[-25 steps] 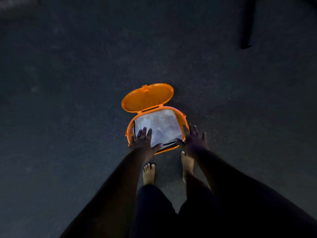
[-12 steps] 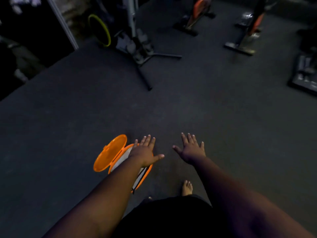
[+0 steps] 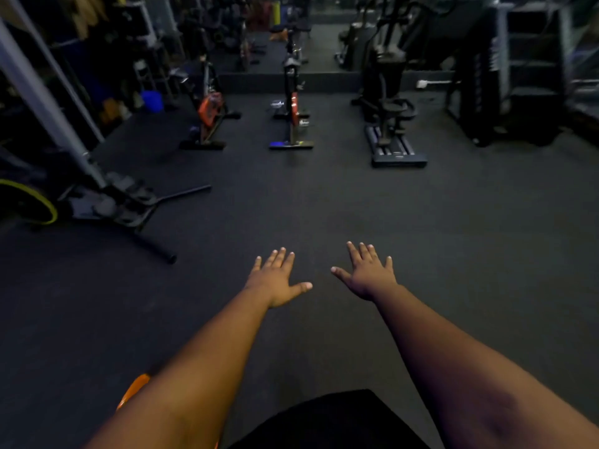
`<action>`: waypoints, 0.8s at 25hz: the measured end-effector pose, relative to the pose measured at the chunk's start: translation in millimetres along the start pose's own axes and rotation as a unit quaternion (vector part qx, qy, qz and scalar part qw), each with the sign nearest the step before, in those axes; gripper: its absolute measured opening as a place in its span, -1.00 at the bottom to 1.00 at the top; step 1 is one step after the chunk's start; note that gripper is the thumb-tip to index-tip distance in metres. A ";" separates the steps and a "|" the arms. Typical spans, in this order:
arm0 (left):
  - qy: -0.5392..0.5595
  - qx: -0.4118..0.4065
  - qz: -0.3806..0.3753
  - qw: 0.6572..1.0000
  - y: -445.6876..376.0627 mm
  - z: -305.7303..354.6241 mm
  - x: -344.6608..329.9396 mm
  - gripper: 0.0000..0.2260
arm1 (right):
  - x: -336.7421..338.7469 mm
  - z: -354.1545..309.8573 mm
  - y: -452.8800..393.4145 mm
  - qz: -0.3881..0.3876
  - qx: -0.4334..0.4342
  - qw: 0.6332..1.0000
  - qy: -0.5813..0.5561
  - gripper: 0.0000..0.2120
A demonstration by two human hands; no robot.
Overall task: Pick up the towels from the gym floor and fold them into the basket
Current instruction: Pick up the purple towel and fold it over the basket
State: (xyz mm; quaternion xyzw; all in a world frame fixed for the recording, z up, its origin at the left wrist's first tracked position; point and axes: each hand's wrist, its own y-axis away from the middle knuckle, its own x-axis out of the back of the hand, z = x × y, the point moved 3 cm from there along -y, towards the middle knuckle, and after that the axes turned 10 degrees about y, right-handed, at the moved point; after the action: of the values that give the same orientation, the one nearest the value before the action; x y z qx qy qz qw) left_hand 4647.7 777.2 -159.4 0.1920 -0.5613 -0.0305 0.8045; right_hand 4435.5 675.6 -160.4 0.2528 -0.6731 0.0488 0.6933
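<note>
- Both hands hold nothing from my feed: the left hand (image 3: 275, 280) is spread flat, fingers straight and slightly fanned, thumb out toward the middle; the right hand (image 3: 368, 275) is the same, its thumb pointing in toward the left one.
- The two hands are near each other but apart, palms down, above the dark gym floor (image 3: 324, 205); I cannot tell whether they touch it.
- The basket (image 3: 134, 388) shows only as a sliver of orange at the bottom left edge, tucked behind my left forearm, well back from both hands and nearer my body than either palm.
- I can make out no towel anywhere; whatever is in the basket is hidden by the arm.
- Count: two hands, one basket in part, two upright exercise bikes (image 3: 210, 111) with orange-red parts side by side at the far end, one stepper-type machine (image 3: 390, 124) to their right, one blue bucket (image 3: 152, 100) at the far left.
- A grey machine base (image 3: 113, 199) with long black legs and a yellow-rimmed ring (image 3: 48, 205) lies on the left.
- Both arms reach straight forward, bare, nearly parallel, elbows extended.
- Dark clothing (image 3: 330, 419) fills the bottom centre between the forearms.
</note>
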 end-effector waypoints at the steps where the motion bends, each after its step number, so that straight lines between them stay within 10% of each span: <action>1: -0.006 -0.016 0.002 1.000 -12.9 30.5 4.7 -0.07 | 9.9 32.9 0.8 0.010 -0.017 1.000 -0.004 -0.10; 20: -0.131 -0.369 -0.056 0.919 -250.2 574.7 -31.6 -0.07 | 58.2 544.1 48.6 0.059 -0.368 0.925 -0.072 -0.15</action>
State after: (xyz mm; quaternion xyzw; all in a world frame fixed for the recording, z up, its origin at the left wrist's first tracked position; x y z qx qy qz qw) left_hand 4151.9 396.4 -103.2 -0.0926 -0.5989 -0.3052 0.7346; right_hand 3926.5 475.4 -109.3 -0.0568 -0.7054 -0.1797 0.6833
